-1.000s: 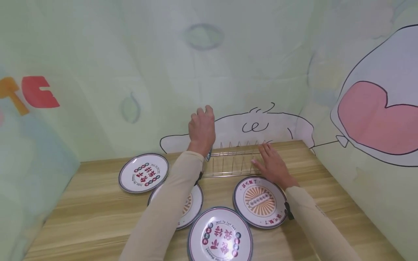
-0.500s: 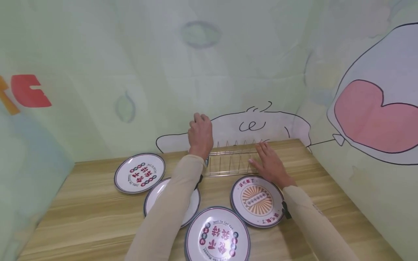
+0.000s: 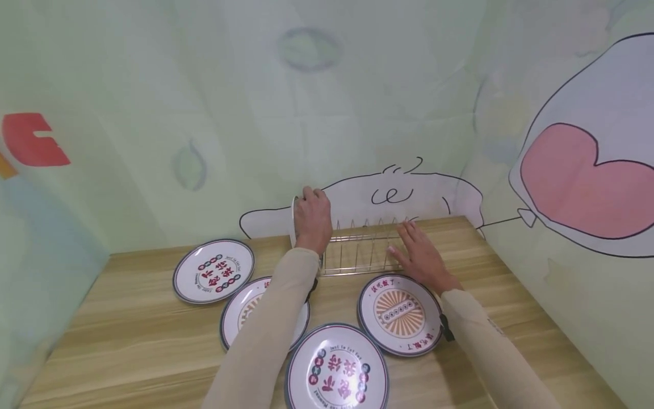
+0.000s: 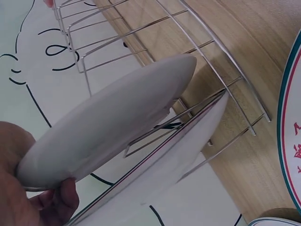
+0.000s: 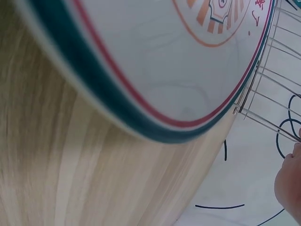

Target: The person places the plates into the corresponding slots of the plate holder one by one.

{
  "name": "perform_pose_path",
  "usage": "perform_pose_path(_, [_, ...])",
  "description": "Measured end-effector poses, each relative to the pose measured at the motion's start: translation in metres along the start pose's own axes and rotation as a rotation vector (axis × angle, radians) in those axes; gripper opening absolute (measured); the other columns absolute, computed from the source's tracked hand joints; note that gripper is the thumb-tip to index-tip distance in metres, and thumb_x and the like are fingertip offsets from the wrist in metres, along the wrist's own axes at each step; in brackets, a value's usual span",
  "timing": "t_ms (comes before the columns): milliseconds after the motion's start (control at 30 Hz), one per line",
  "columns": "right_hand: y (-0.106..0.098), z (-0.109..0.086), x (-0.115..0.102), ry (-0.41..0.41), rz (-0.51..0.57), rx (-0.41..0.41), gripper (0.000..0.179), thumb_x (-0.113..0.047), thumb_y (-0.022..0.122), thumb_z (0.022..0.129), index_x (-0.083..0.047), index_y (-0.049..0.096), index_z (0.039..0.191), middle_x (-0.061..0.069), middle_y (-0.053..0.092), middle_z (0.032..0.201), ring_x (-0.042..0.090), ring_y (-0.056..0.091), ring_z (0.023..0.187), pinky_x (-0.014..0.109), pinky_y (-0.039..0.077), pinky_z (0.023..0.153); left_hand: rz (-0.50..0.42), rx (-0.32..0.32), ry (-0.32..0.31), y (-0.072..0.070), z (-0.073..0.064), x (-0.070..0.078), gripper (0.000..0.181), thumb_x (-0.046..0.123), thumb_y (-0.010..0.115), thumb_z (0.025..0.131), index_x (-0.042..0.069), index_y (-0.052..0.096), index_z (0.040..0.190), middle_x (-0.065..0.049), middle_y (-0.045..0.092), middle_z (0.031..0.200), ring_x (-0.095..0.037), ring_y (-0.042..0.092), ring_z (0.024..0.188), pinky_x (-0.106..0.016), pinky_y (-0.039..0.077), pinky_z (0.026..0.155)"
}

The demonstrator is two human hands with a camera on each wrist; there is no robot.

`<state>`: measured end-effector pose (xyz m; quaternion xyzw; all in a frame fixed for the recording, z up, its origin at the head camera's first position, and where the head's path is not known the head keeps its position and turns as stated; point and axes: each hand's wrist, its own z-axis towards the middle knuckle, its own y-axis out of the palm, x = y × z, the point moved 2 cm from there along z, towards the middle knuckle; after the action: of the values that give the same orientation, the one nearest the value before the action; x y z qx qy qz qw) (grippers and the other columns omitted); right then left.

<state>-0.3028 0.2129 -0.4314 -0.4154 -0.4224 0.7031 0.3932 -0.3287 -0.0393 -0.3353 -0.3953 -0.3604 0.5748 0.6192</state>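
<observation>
My left hand (image 3: 313, 220) pinches a plate (image 4: 113, 117) by its rim, over the left part of a wire dish rack (image 3: 357, 253). In the left wrist view this plate is tilted, its pale underside showing and its far edge among the wires. Beside it, a second plate (image 4: 178, 150) stands on edge in the rack's end slot. From above, the left hand mostly hides both plates. My right hand (image 3: 421, 255) rests on the rack's right end, fingers extended and thumb apart. Only part of that hand (image 5: 289, 183) enters the right wrist view.
Several printed plates lie flat on the wooden table: one at far left (image 3: 213, 271), one partly under the left forearm (image 3: 301, 326), one at front centre (image 3: 337, 369), and one by the right wrist (image 3: 399, 314). A printed wall covering (image 3: 255, 142) rises right behind the rack.
My left hand has come down toward the rack with its plate, and a plate edge now shows left of it. The right hand stays on the rack. The head view has shifted slightly.
</observation>
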Motion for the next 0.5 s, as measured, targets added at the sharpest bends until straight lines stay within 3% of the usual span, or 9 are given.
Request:
perform_pose_path(167, [-0.0015, -0.0001, 0.0007, -0.005, 0.014, 0.010, 0.066, -0.037, 0.050, 0.103, 0.000, 0.029, 0.155, 0.022, 0.020, 0.164, 0.043, 0.017, 0.152, 0.057, 0.019, 0.123, -0.031, -0.006, -0.005, 0.0051, -0.0011, -0.0002, 0.052, 0.009, 0.063, 0.093, -0.009, 0.048, 0.139, -0.019, 0.056, 0.106, -0.027, 0.064, 0.084, -0.029, 0.058, 0.069])
perform_pose_path(500, [-0.0003, -0.0001, 0.0017, 0.007, 0.027, -0.004, 0.066, -0.037, 0.048, 0.104, 0.000, 0.028, 0.155, 0.022, 0.018, 0.165, 0.043, 0.015, 0.152, 0.058, 0.018, 0.122, -0.022, -0.039, 0.005, 0.0063, -0.0034, 0.0041, 0.054, 0.005, 0.061, 0.093, -0.013, 0.043, 0.140, -0.019, 0.052, 0.104, -0.026, 0.062, 0.085, -0.026, 0.057, 0.057])
